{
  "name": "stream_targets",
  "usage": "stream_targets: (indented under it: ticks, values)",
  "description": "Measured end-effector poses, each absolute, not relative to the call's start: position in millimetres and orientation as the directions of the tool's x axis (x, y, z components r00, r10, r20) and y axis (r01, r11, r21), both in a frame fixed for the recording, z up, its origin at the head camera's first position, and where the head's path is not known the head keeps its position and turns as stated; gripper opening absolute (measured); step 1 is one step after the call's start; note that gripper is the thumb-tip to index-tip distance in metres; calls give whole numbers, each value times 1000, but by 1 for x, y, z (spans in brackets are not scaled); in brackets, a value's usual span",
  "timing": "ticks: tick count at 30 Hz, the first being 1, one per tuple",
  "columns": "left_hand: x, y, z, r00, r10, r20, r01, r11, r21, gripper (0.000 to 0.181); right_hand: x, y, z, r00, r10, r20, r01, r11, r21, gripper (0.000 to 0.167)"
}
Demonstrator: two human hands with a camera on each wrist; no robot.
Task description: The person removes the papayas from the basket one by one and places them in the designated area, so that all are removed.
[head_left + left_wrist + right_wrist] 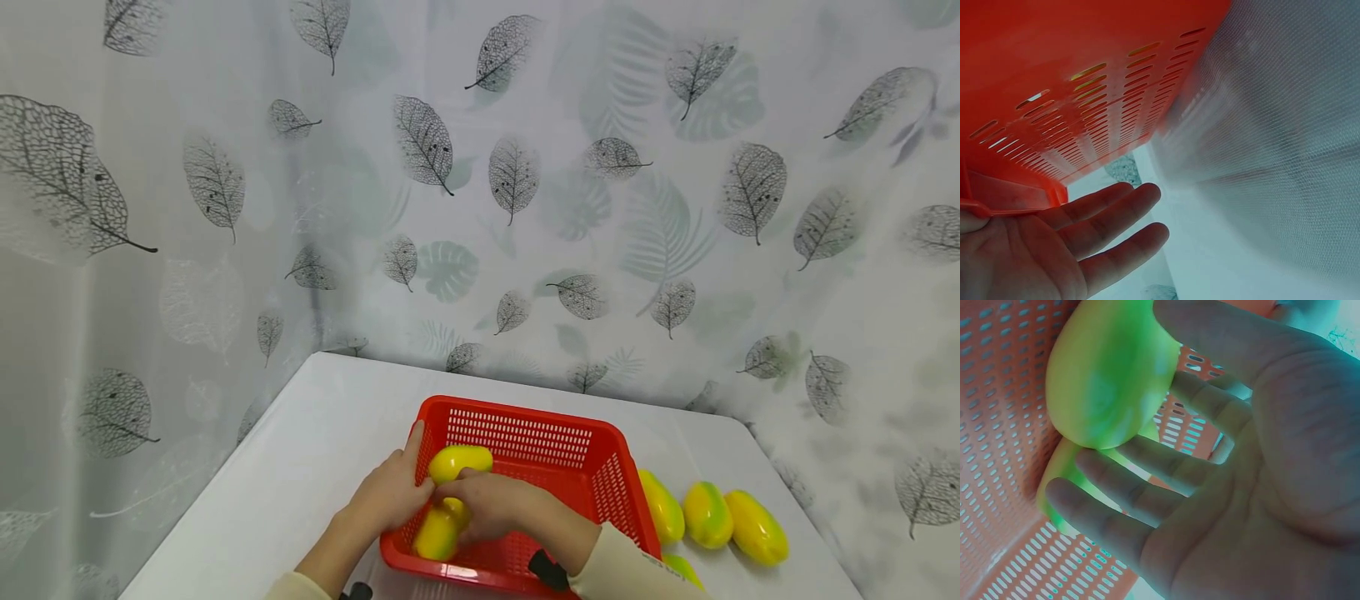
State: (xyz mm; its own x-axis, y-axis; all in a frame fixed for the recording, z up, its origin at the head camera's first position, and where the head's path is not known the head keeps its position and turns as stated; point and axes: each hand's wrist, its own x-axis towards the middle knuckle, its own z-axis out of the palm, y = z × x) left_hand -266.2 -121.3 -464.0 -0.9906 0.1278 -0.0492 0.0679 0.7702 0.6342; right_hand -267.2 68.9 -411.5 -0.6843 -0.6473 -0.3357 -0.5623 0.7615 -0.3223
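Observation:
A red perforated basket (517, 411) holds several yellow-green mangoes. My left hand (390, 496) grips its left rim, thumb inside and index finger stretched along the edge; in the left wrist view, the other fingers of this hand (1066, 244) extend loosely outside the basket wall (1104, 37). Inside the basket, my right hand (491, 504) lies between an upper mango (460, 462) and a lower mango (435, 536). The right wrist view shows this hand (1222, 462) holding a mango (1107, 375) with thumb and fingertips, above another mango (1057, 478). Which head-view mango it holds is unclear.
Several more mangoes lie outside the basket on the right, among them one (707, 515) and another (756, 527). The white table (300, 442) extends left of the basket. A leaf-patterned curtain (555, 208) hangs behind and beside it.

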Motion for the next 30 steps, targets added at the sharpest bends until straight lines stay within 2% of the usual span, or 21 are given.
stream_targets:
  ticks: [7,17,30]
  values:
    - [-267,-122,-463,-992,118,-52,58,770,635,101,-268,67,-409,-698,-634,-333,-558,773,-302,60]
    - [-269,-122,-465,-992,114,-60,50,770,636,102,-272,64,-416,-714,-615,-335,-584,787,-198,60]
    - [-268,-121,-465,-990,121,-65,51,762,645,104,-272,71,-417,-712,-615,-339,-571,788,-231,59]
